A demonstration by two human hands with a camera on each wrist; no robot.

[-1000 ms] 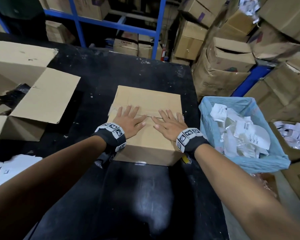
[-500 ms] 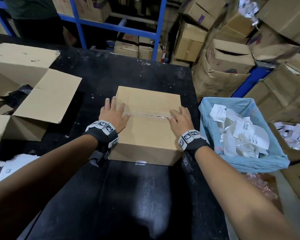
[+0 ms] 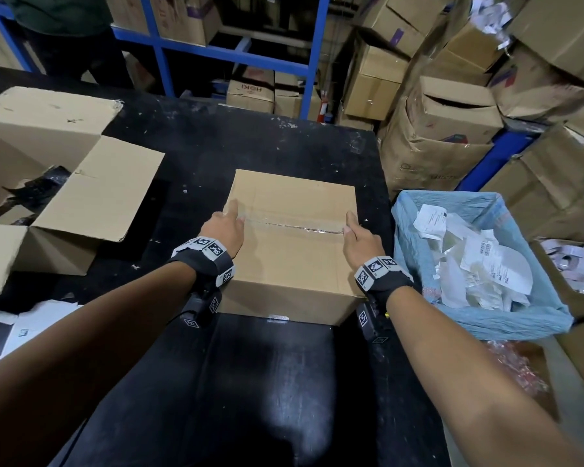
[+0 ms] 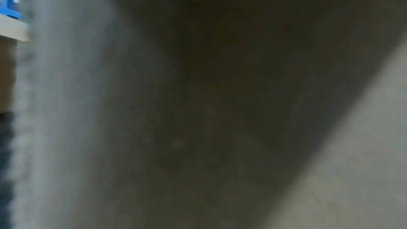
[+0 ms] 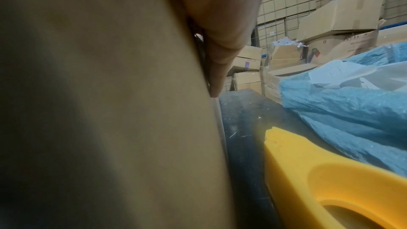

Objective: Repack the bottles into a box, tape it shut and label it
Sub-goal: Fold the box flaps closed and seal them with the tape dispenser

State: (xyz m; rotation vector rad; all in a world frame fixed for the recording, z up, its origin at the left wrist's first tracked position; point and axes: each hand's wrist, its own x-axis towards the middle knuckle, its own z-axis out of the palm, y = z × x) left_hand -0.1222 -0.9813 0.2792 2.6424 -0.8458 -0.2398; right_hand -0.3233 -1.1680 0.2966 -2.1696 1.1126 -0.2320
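Note:
A closed cardboard box (image 3: pixel 294 257) sits mid-table with clear tape (image 3: pixel 297 226) along its top seam. My left hand (image 3: pixel 228 224) is at the seam's left end, thumb on the lid and fingers dropped over the left side. At the seam's right end my right hand (image 3: pixel 356 235) does the same. In the right wrist view its fingers (image 5: pixel 220 62) lie straight and flat against the box side (image 5: pixel 110 111). The left wrist view is dark and blurred. No bottles show.
A large open carton (image 3: pixel 81 197) lies at the table's left. A blue-lined bin (image 3: pixel 506 320) of paper scraps stands off the right edge. A yellow tape dispenser (image 5: pixel 319 180) lies right of the box. Stacked cartons (image 3: pixel 445 129) and a blue rack (image 3: pixel 314 62) stand behind.
Both hands slid apart along the taped seam, from the middle of the lid to its left and right edges, and their fingers have gone over the sides.

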